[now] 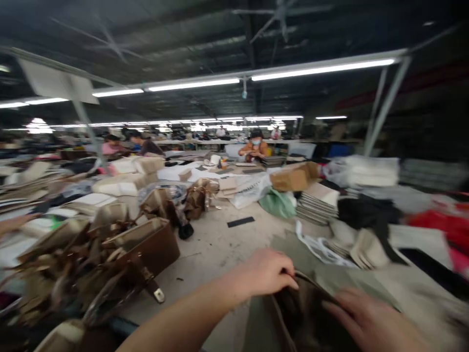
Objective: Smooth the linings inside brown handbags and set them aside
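At the lower right, a dark brown bag (pixel 306 313) stands with its opening facing up. My left hand (pixel 266 274) reaches across from below and is closed on the bag's far rim, fingers and thumb pinching the edge. On the bag's right side, my right hand (pixel 370 315) grips the wall near the rim; motion blurs it. A grey-green sheet (pixel 351 276) lies flat on the table around the bag. The bag's lower part is cut off by the frame.
Brown handbags (pixel 154 247) with straps and buckles crowd the table's left side. A dark strip (pixel 241 222) lies mid-table. Stacked pale panels (pixel 318 203), a cardboard box (pixel 295 177) and red plastic (pixel 441 220) are at right. A person (pixel 253 146) sits across; another's arm (pixel 16 224) shows left.
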A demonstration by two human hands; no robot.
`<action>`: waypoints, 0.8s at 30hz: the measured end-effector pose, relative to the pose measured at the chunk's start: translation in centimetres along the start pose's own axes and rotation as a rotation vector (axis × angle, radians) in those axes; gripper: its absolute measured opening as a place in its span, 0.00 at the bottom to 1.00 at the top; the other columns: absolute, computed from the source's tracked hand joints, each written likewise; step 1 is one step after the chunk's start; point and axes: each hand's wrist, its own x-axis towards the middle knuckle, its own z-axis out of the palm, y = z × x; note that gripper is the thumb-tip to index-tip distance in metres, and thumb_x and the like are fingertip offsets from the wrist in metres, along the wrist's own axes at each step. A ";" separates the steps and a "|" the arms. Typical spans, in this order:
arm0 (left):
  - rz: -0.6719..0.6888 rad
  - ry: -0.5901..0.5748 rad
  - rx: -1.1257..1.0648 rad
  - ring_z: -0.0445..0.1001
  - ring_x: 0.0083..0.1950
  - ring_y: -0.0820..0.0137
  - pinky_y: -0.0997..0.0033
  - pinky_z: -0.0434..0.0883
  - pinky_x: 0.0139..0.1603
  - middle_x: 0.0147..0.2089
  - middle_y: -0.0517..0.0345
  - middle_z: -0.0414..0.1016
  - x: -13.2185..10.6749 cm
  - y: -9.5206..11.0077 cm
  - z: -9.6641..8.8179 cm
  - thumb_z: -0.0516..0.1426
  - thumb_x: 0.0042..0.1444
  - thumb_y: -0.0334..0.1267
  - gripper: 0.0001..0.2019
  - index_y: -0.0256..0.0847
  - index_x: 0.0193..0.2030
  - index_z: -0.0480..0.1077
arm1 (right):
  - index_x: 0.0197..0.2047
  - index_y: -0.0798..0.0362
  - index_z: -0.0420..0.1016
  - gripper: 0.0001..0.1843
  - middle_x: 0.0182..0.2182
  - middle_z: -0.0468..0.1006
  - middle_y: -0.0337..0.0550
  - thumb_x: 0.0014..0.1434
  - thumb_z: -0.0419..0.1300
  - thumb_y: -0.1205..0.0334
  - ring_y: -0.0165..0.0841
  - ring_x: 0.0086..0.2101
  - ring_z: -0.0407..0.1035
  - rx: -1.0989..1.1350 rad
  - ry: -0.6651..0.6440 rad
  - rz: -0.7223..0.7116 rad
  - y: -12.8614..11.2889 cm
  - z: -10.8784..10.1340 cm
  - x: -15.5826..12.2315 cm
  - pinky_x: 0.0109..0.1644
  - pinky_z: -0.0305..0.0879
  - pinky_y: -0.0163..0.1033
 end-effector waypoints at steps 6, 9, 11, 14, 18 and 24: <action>-0.113 0.018 -0.242 0.74 0.43 0.69 0.74 0.66 0.47 0.43 0.60 0.77 1.0 -0.6 0.5 0.61 0.48 0.33 0.05 0.40 0.24 0.70 | 0.25 0.50 0.73 0.13 0.26 0.73 0.38 0.60 0.55 0.59 0.32 0.30 0.70 -0.135 -0.213 0.254 -1.8 -0.9 0.3 0.31 0.57 0.35; -0.133 -0.004 -0.207 0.74 0.40 0.69 0.74 0.66 0.44 0.37 0.62 0.78 1.4 -0.8 0.9 0.59 0.50 0.33 0.06 0.40 0.23 0.69 | 0.25 0.50 0.74 0.14 0.26 0.73 0.38 0.60 0.55 0.57 0.31 0.29 0.69 -0.121 -0.190 0.288 -1.7 -0.9 0.5 0.30 0.55 0.35; -0.151 0.011 -0.168 0.74 0.39 0.69 0.74 0.66 0.43 0.34 0.62 0.78 1.6 -0.8 1.1 0.58 0.51 0.34 0.07 0.40 0.24 0.68 | 0.26 0.50 0.74 0.15 0.26 0.73 0.37 0.61 0.55 0.55 0.31 0.29 0.69 -0.087 -0.176 0.282 -1.4 -1.0 0.2 0.31 0.55 0.35; -0.163 0.047 -0.126 0.74 0.39 0.69 0.74 0.65 0.42 0.32 0.63 0.77 1.9 -0.9 1.4 0.57 0.52 0.37 0.08 0.41 0.23 0.67 | 0.34 0.46 0.77 0.10 0.29 0.75 0.36 0.59 0.56 0.53 0.31 0.31 0.69 -0.016 -0.164 0.262 -1.0 -1.2 0.0 0.32 0.56 0.34; -0.167 0.061 -0.081 0.73 0.36 0.70 0.75 0.64 0.38 0.32 0.64 0.76 2.1 -0.9 1.5 0.57 0.52 0.38 0.08 0.41 0.24 0.66 | 0.45 0.42 0.75 0.17 0.32 0.77 0.36 0.53 0.61 0.46 0.33 0.33 0.70 0.010 -0.179 0.283 -0.7 -1.8 0.2 0.33 0.56 0.35; -0.180 0.028 0.008 0.69 0.29 0.73 0.75 0.61 0.32 0.27 0.65 0.73 2.4 -0.6 1.5 0.55 0.54 0.38 0.08 0.41 0.25 0.65 | 0.42 0.45 0.76 0.21 0.33 0.77 0.39 0.49 0.62 0.40 0.36 0.35 0.71 -0.001 -0.198 0.217 -1.1 -2.1 1.2 0.33 0.57 0.35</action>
